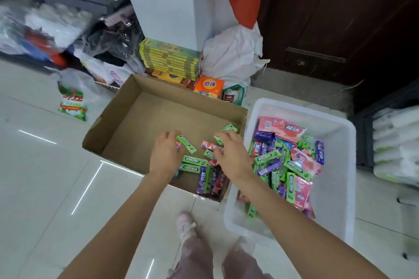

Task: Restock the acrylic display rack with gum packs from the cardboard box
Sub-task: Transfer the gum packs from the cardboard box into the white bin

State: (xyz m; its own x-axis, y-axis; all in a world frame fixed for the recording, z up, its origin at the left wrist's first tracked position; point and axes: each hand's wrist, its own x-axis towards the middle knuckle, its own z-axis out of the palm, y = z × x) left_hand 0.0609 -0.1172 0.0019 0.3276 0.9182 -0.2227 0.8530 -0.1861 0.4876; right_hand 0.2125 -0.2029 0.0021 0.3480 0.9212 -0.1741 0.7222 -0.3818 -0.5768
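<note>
An open cardboard box [145, 106] stands on the floor, with several gum packs [204, 176] heaped in its near right corner. My left hand [165, 154] reaches into the box and holds a green gum pack [187, 144] with curled fingers. My right hand [231, 154] is also in the box, its fingers curled round a small green pack [219, 141]. Another green pack [230, 128] lies just beyond it, and a pink pack [209, 145] lies between my hands. No acrylic rack is visible.
A white plastic bin [335, 188] to the right of the box holds several green, pink and purple gum packs. Stacked yellow-green cartons [170, 59], an orange box [208, 86], bags and a white sack crowd the back. My feet [186, 226] stand on pale tile.
</note>
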